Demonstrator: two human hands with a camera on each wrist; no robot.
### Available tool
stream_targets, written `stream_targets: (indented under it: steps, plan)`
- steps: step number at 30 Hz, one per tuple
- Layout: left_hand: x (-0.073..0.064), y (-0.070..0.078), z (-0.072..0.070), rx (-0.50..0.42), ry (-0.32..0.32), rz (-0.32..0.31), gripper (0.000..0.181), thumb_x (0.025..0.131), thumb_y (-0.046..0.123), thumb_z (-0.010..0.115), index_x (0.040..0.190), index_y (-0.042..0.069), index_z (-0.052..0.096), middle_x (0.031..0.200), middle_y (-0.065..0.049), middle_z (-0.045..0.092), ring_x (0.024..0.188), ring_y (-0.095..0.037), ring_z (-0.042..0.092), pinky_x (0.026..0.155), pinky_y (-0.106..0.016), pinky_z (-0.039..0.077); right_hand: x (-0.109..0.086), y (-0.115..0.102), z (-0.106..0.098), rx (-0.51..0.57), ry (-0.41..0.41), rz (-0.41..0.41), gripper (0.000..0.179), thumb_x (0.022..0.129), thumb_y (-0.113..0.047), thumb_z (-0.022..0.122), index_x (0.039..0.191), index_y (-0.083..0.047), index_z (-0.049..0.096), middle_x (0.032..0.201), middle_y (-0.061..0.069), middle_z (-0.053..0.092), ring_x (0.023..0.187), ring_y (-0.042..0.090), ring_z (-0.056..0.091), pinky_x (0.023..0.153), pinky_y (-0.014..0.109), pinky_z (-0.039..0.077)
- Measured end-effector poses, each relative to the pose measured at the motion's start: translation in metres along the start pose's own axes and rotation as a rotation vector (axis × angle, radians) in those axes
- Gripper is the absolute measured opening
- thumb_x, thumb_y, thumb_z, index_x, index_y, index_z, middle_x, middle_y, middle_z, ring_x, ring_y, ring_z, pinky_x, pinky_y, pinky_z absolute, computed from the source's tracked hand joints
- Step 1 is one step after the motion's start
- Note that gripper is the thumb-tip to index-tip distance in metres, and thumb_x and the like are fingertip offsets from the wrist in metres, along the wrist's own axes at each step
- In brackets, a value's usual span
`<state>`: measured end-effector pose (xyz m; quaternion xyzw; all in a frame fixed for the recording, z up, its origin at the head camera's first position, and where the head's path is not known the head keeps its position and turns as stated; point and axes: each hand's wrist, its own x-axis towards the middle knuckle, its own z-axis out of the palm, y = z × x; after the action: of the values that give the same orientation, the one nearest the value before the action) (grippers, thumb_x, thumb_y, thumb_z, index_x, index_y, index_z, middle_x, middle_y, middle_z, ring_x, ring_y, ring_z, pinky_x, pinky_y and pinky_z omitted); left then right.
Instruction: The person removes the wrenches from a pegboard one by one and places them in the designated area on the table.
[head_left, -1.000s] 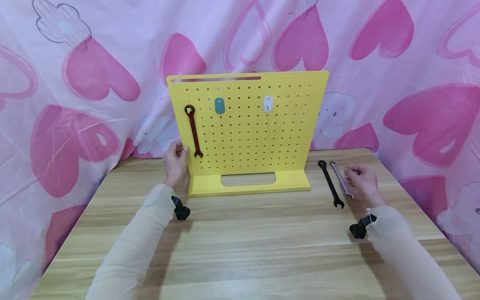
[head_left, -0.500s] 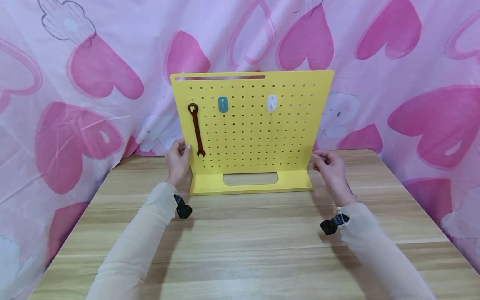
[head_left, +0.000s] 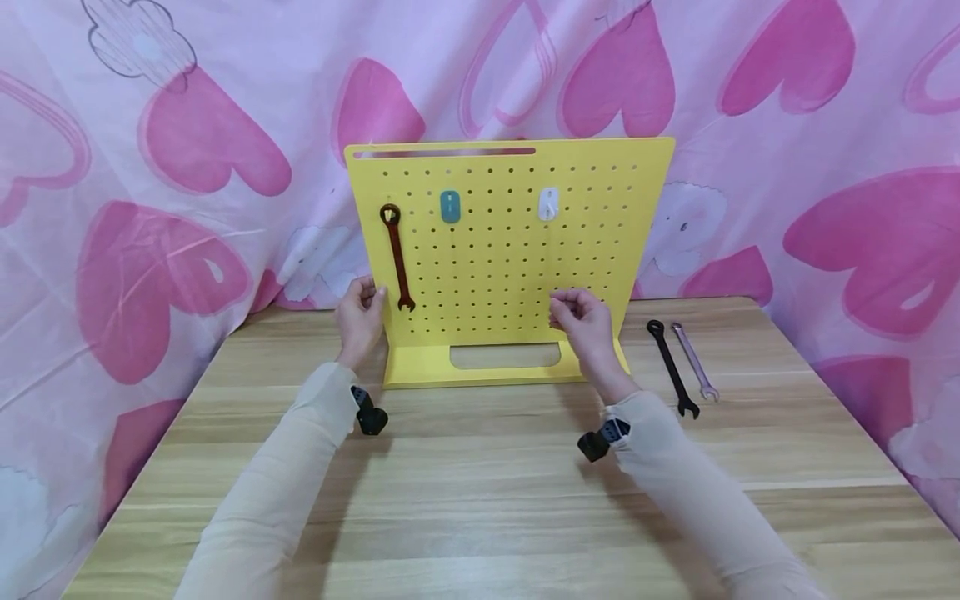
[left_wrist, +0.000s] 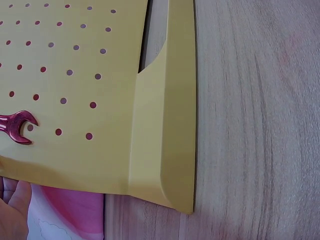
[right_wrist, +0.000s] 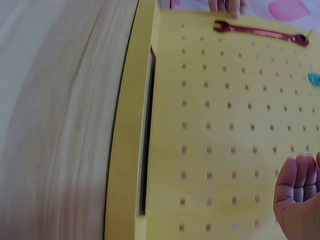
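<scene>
A yellow pegboard (head_left: 510, 267) stands upright on its foot at the back of the wooden table (head_left: 480, 500). A red wrench (head_left: 397, 258) hangs from a hook near its left side. My left hand (head_left: 362, 315) grips the board's left edge, thumb on the front; the left wrist view shows the palm (left_wrist: 12, 212) behind the pegboard (left_wrist: 75, 75) and the red wrench's open end (left_wrist: 17, 127). My right hand (head_left: 581, 317) hovers in front of the board's lower right, fingers curled with nothing seen in them. In the right wrist view those fingers (right_wrist: 297, 192) are close to the pegboard (right_wrist: 225, 125).
A black wrench (head_left: 672, 367) and a silver wrench (head_left: 695, 362) lie side by side on the table right of the board. A teal hook (head_left: 450, 207) and a white hook (head_left: 548, 203) sit bare in the top rows. A pink heart curtain (head_left: 187, 167) hangs behind.
My right hand left the silver wrench on the table and moved left, ending in front of the pegboard. The left hand stayed on the board's edge.
</scene>
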<state>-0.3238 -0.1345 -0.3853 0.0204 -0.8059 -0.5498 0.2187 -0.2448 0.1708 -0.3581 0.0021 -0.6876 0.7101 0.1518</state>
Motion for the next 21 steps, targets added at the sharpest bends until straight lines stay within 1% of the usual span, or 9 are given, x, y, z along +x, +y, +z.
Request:
stream_targets:
  steps: [9, 13, 17, 21]
  plan:
    - [0.0, 0.002, -0.001, 0.01, -0.003, 0.011, 0.026, 0.093, 0.012, 0.058, 0.114, -0.003, 0.058, 0.104, -0.019, 0.062, 0.089, -0.021, 0.054, 0.078, -0.024, 0.044, 0.001, 0.005, 0.04, 0.004, -0.073, 0.0, 0.023, 0.091, -0.002, 0.058, 0.109, 0.012, 0.056, 0.084, -0.002, 0.059, 0.074, 0.005, 0.059, 0.074, 0.021, 0.055]
    - [-0.001, 0.002, -0.001, 0.01, -0.011, 0.011, 0.026, 0.093, 0.013, 0.058, 0.114, -0.002, 0.058, 0.105, -0.019, 0.062, 0.09, -0.022, 0.054, 0.078, -0.025, 0.044, 0.002, 0.009, 0.056, -0.005, -0.093, 0.0, 0.023, 0.091, -0.002, 0.058, 0.109, 0.011, 0.057, 0.089, 0.005, 0.06, 0.078, 0.009, 0.06, 0.076, 0.022, 0.055]
    - [-0.001, 0.001, -0.002, 0.011, -0.012, 0.024, 0.025, 0.093, 0.013, 0.057, 0.113, -0.003, 0.058, 0.103, -0.019, 0.062, 0.089, -0.021, 0.053, 0.078, -0.024, 0.043, 0.004, 0.012, 0.071, 0.014, -0.104, -0.007, 0.024, 0.09, -0.001, 0.059, 0.11, 0.012, 0.057, 0.095, 0.015, 0.061, 0.078, 0.009, 0.06, 0.076, 0.022, 0.055]
    - [-0.001, 0.0, -0.002, -0.002, -0.007, 0.039, 0.025, 0.092, 0.013, 0.058, 0.11, -0.004, 0.059, 0.101, -0.019, 0.062, 0.087, -0.019, 0.052, 0.075, -0.021, 0.042, 0.006, 0.013, 0.087, 0.005, -0.108, -0.02, 0.022, 0.089, 0.0, 0.06, 0.108, 0.01, 0.059, 0.096, 0.018, 0.062, 0.077, 0.009, 0.059, 0.077, 0.023, 0.055]
